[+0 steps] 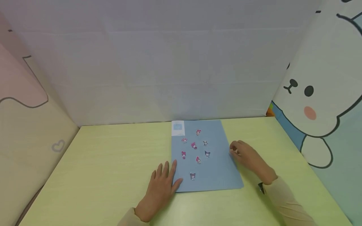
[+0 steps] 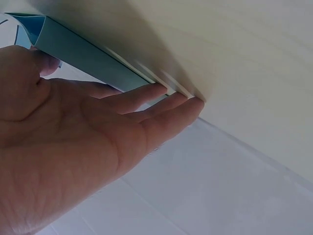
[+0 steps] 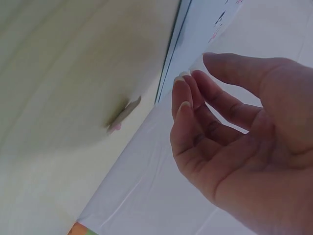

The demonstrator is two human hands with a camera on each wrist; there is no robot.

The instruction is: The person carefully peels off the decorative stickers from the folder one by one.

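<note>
Blue folder (image 1: 215,163) lying flat on a pale yellow-green bench (image 1: 113,157), a little right of centre, its far edge close to a creased white wall (image 1: 169,62). Eight small cartoon stickers (image 1: 194,145), in pinks and dark purples, are scattered over the cover, with the lowest set apart from the others near the bottom edge. A white label (image 1: 174,128) with a light blue square fills the far left corner.

A person's left hand (image 1: 161,187) rests at the near left corner of the folder. Its grip is spread: the fingers point away along the left edge, and the thumb reaches over onto the cover. The left wrist view shows the fingertips against the bench beside the folder's side, which gapes at one end.

The right hand (image 1: 249,158) is just beside the folder's right edge. Its grip is loosely curled, the thumb apart from the fingers in the right wrist view, with nothing visible between them. Near it on the bench lies a small pale scrap (image 3: 123,116) with a touch of pink, one end lifted.

Both sleeves (image 1: 288,201) are pale beige. On the right wall (image 1: 325,72) is a large white cartoon animal with a pink cheek; the left wall (image 1: 22,131) is pink and cream, with a grey heart outline.
</note>
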